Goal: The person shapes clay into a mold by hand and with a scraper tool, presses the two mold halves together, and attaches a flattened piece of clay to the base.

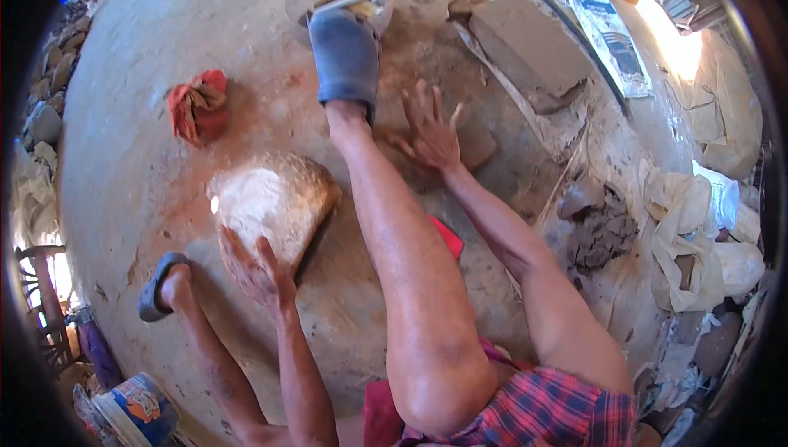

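Observation:
My left hand (256,273) is open, its fingers stretched out at the near edge of a large pale stone (267,188). Whether it touches the stone or hovers over it I cannot tell. Beyond my bent leg, my right hand (431,137) spreads its fingers over a flat brown piece of clay (483,151) on the ground. That hand covers part of the clay, and my leg hides its left side. Neither hand grips anything.
A crumpled red cloth (197,108) lies beyond the stone. A round dish (297,5) with tools stands past my shoe (349,57). To the right are a large clay block (533,49), a lump of dark clay (603,229), a printed bag (607,41) and plastic sheets (685,258).

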### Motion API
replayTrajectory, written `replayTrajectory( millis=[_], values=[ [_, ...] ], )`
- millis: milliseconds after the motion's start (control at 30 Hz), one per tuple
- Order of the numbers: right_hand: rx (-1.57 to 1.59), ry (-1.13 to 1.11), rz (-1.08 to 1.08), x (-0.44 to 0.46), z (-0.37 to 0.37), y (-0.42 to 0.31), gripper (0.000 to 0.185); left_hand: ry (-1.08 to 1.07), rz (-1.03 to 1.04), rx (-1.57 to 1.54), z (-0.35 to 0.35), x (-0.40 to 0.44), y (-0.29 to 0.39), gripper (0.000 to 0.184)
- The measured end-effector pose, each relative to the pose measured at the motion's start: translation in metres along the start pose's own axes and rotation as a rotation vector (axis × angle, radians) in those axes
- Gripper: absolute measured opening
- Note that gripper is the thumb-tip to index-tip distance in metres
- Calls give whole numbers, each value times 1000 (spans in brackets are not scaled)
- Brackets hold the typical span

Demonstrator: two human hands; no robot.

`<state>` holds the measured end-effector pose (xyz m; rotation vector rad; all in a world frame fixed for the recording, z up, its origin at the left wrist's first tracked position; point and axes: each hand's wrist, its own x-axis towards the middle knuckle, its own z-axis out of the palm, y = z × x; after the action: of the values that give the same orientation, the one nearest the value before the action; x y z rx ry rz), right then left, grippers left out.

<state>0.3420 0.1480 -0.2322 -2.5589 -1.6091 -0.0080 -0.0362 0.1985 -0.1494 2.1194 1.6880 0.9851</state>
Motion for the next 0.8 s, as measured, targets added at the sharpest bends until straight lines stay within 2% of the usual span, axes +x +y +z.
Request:
replayTrajectory(
  millis=[67,100,167,300,367,500,567,600,667,700,800],
  values=[
    [-11,184,-25,-9,8,-5,98,-20,8,84,-5,-7,-4,80],
    [-20,197,-22,-2,9,-5,98,-13,14,71,3,0,-2,80],
    [40,18,-37,-28,14,-18,97,-27,-30,7,-4,-7,-3,79],
    [47,149,-87,-15,9,-9,97,-4,-26,-12,4,2,2,79],
    [88,74,-14,-31,19,-6,99,-40,-34,37,-4,-7,-5,79],
    [159,122,1,-14,3,9,99,-26,-7,31,-3,-5,-6,80],
    [114,330,-6,-18,-13,21,98,-36,-29,31,-1,-3,-1,80],
    [130,310,10,-33,-3,21,98,-51,-41,23,-7,-6,1,80],
    [-47,59,-33,-19,5,31,97,-46,-33,30,-10,-7,1,81],
    [93,171,21,-15,15,37,97,-55,-33,41,-11,-11,-5,81],
    [39,274,49,-14,-2,50,97,-47,-40,56,-4,-6,0,82]
  ],
)
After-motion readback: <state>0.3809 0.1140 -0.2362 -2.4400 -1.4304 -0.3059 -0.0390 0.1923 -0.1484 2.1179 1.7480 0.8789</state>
